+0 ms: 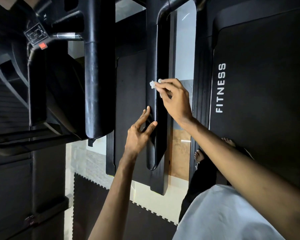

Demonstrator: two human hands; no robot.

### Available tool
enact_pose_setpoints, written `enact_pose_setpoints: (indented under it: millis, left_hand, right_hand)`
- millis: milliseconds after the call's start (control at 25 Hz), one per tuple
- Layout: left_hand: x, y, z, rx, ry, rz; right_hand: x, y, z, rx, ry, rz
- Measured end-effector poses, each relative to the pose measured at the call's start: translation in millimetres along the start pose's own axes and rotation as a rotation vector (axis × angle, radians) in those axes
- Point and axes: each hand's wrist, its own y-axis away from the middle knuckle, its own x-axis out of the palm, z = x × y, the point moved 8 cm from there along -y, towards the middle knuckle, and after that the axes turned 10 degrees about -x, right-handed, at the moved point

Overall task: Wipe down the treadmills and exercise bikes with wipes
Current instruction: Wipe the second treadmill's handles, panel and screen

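A long black treadmill handrail (156,66) runs down the middle of the head view. My right hand (175,99) pinches a small crumpled white wipe (153,84) and holds it against the rail. Lower down, my left hand (139,132) rests on the rail's left side with its fingers straight, thumb touching the rail. To the right lies the black treadmill belt (267,94) with the side strip marked FITNESS (220,88).
A second thick black handrail (99,75) hangs at the left beside a console (36,33) with a red tab. A neighbouring treadmill deck (130,101) lies behind my left hand. Black puzzle floor mats (93,201) and pale tiles lie below. My bare feet (229,142) stand on the belt.
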Motion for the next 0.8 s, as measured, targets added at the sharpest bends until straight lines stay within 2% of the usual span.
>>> enact_pose_setpoints:
  millis: [160,280,360,400,520,600,800]
  left_hand:
    - [3,2,-1,-0.017,0.011,-0.006]
    - [2,2,-1,-0.016,0.022,-0.006]
    - [2,2,-1,-0.007,0.015,-0.012]
    - [2,1,-1,-0.007,0.008,-0.013]
    - [3,2,-2,-0.009,0.018,-0.017]
    - [5,4,-3,0.003,0.037,-0.017]
    - [6,5,-3,0.012,0.062,-0.017]
  right_hand:
    - [-3,-40,-5,0.074,0.067,-0.052]
    - [0,-26,12,-0.058,0.143,0.016]
    - [-3,2,16,-0.129,0.11,0.051]
    - [-5,14,13,-0.093,0.065,0.037]
    - [-1,29,-24,0.278,-0.126,-0.137]
    - [2,30,-48,0.438,-0.137,-0.233]
    - [9,61,-72,0.613,-0.191,-0.17]
